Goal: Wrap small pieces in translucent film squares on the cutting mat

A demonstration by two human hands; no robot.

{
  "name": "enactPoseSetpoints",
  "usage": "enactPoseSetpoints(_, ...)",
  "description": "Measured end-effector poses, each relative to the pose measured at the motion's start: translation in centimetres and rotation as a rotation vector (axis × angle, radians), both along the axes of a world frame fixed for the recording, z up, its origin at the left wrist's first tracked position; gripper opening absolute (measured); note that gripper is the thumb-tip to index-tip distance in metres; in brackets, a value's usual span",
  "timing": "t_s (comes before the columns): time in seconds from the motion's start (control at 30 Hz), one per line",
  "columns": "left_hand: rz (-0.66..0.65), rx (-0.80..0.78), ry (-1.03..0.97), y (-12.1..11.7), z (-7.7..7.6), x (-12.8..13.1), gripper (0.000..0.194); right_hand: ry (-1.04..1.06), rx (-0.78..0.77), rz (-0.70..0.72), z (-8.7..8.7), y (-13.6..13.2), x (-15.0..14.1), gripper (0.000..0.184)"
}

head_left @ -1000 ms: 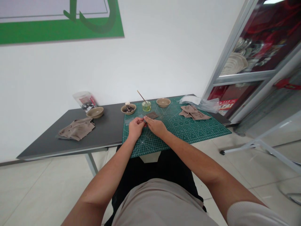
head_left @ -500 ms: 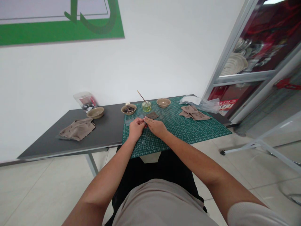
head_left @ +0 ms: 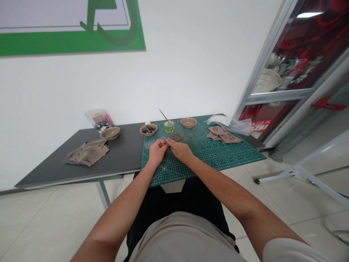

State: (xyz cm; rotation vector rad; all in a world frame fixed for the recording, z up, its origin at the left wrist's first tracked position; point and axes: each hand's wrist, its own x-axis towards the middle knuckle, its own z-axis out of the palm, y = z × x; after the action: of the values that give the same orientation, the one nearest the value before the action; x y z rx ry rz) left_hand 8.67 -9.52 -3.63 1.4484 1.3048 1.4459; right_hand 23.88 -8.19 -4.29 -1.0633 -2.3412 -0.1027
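Observation:
My left hand (head_left: 157,153) and my right hand (head_left: 181,150) meet over the green cutting mat (head_left: 212,160), fingertips pinched together. Between them is a small dark grey piece, mostly covered by the fingers; its kind is not clear. Some red shows just below the fingertips. A flat brown rectangular piece (head_left: 176,137) lies on the mat just beyond my right hand. To the left of my left hand lies a clear plastic strip (head_left: 149,143). Behind the hands stands a glass jar (head_left: 169,127) of yellow-green liquid, with a thin stick (head_left: 163,114) leaning in it.
A bowl (head_left: 144,133) of dark pieces and another bowl (head_left: 188,123) stand at the back. Brown cloths lie left (head_left: 88,153) and right (head_left: 223,134). A third bowl (head_left: 109,133) stands before a plastic bag (head_left: 98,120). More clear plastic (head_left: 234,124) lies back right.
The whole view has shifted slightly, so the table sits a little lower. Both hands stay pinched together in the same place, with only small finger movement.

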Motion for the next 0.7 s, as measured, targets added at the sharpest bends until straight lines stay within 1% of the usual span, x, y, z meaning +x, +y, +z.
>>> enactPoseSetpoints(0.13,-0.033,-0.019,-0.126,0.08,0.03,0.14,0.022,0.019,-0.065,-0.06,0.62,-0.21,0.04,0.046)
enactPoseSetpoints(0.23,-0.037,0.0,-0.204,0.23,-0.15,0.17,0.028,-0.001,-0.097,-0.085,0.94,-0.39,-0.02,0.045)
enactPoseSetpoints(0.33,-0.037,0.031,-0.257,0.38,-0.38,0.09,0.029,-0.025,-0.112,-0.088,1.07,-0.53,-0.09,0.042)
enactPoseSetpoints(0.4,-0.031,0.051,-0.258,0.41,-0.42,0.04,0.029,-0.013,-0.109,-0.087,1.05,-0.53,-0.07,0.042)
enactPoseSetpoints(0.57,-0.028,0.097,-0.284,0.41,-0.23,-0.01,0.031,0.132,-0.072,-0.079,0.59,-0.04,0.16,0.042)
enactPoseSetpoints(0.7,-0.067,0.073,-0.293,0.43,-0.24,0.06,0.033,0.246,-0.077,-0.117,0.29,0.41,0.36,0.038)
